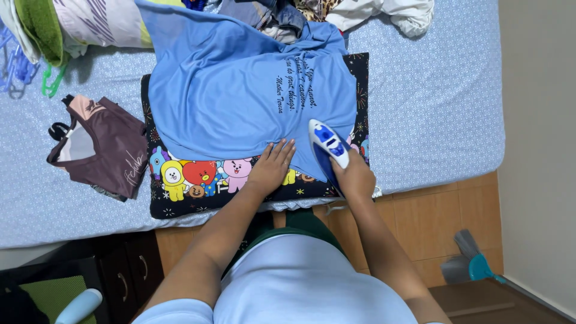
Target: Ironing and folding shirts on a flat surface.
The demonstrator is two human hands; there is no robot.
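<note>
A light blue T-shirt (234,90) with dark script lies spread over a black cushion (180,201) printed with cartoon figures, on the bed. My left hand (273,165) presses flat on the shirt's lower hem, fingers apart. My right hand (355,177) grips the handle of a blue and white iron (327,144), which rests on the shirt's lower right part, tip pointing away from me.
A folded maroon top (105,147) lies left of the cushion on the blue patterned bedsheet (432,90). Heaped clothes (90,21) and plastic hangers (24,66) sit along the far edge. A teal brush (474,264) lies on the wooden floor at right.
</note>
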